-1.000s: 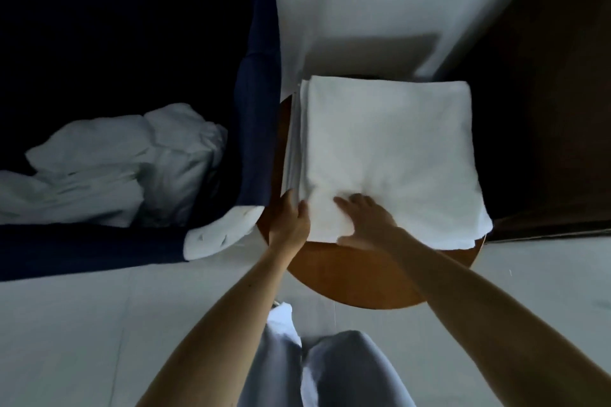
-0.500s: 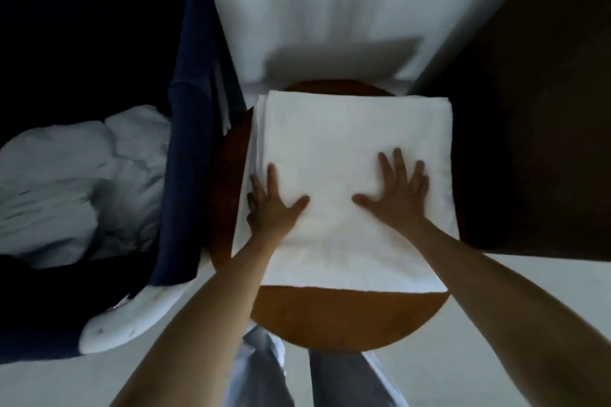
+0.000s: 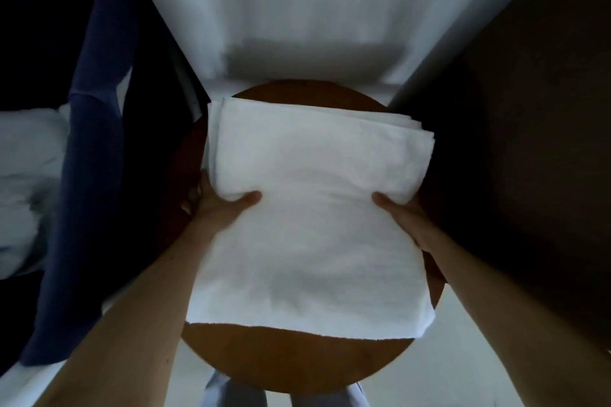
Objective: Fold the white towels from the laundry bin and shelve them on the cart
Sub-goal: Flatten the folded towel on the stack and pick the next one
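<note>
A folded white towel [image 3: 314, 208] lies on a round brown wooden table [image 3: 297, 363], its far layers stacked and its near edge hanging flat. My left hand [image 3: 218, 205] grips the towel's left side, thumb on top and fingers underneath. On the opposite side my right hand [image 3: 400, 211] holds the towel the same way, thumb on top. More crumpled white towels [image 3: 26, 188] sit in the dark blue laundry bin [image 3: 89, 175] at the left.
A white wall [image 3: 307, 10] rises behind the table. A dark brown panel [image 3: 529, 142] stands close on the right. Pale floor [image 3: 496, 357] shows at the lower right, and my light trousers [image 3: 231, 393] appear under the table's near edge.
Both hands left the towel's top, where they pressed flat, and went to its sides, thumbs on top and fingers under. The view has come closer and turned right.
</note>
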